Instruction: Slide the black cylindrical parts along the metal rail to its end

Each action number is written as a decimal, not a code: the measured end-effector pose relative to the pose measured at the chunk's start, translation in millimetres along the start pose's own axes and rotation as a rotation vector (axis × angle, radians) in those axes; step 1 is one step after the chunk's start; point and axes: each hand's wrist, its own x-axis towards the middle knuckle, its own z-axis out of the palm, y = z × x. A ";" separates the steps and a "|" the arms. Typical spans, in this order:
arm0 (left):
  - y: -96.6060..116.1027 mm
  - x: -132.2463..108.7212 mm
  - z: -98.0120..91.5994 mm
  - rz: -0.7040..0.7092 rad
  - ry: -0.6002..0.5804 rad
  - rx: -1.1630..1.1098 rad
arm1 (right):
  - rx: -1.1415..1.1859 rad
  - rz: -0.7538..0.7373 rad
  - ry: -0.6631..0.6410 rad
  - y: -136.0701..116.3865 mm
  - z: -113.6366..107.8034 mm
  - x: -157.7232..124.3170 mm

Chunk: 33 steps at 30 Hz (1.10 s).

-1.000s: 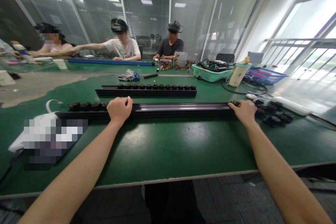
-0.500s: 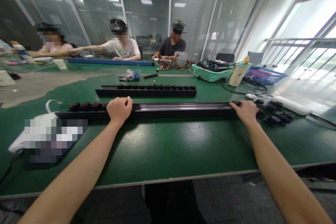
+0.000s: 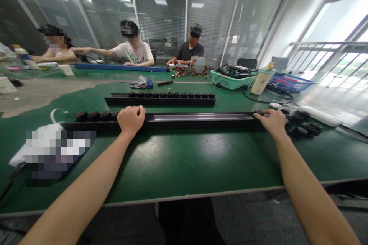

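A long black metal rail (image 3: 198, 120) lies across the green table before me. Round black parts (image 3: 92, 116) sit in a row along its left stretch, and its middle shows a bare shiny channel. My left hand (image 3: 131, 119) is closed over the rail just right of that row, its fingertips hidden behind. At the rail's right end, my right hand (image 3: 272, 120) pinches a small black part (image 3: 259, 113), mostly covered by the fingers. Several loose black parts (image 3: 305, 130) lie to the right of that hand.
Behind lies a second black rail (image 3: 161, 101) carrying round parts. A green basket (image 3: 232, 81), a bottle (image 3: 261, 80) and a blue basket (image 3: 293, 84) stand at the back right. A white pouch (image 3: 21, 157) lies left. Several people sit across the table.
My right hand has shifted slightly and its wrist has turned a little at the rail's right end. My left hand and the rail stay where they were.
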 end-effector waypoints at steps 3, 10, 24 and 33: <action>0.3 -0.2 -0.3 -0.002 -0.007 -0.023 | -0.001 0.059 0.017 -0.1 -0.2 0.6; 1.0 -0.3 -0.8 -0.001 -0.002 -0.001 | -0.015 0.080 0.034 -2.8 -2.1 -1.0; 3.0 -0.8 -3.5 -0.007 -0.018 0.011 | -0.021 0.101 0.048 -8.3 -7.9 -6.5; 3.2 -1.3 -3.8 0.005 -0.010 0.009 | -0.063 0.116 0.045 -10.8 -14.2 -11.8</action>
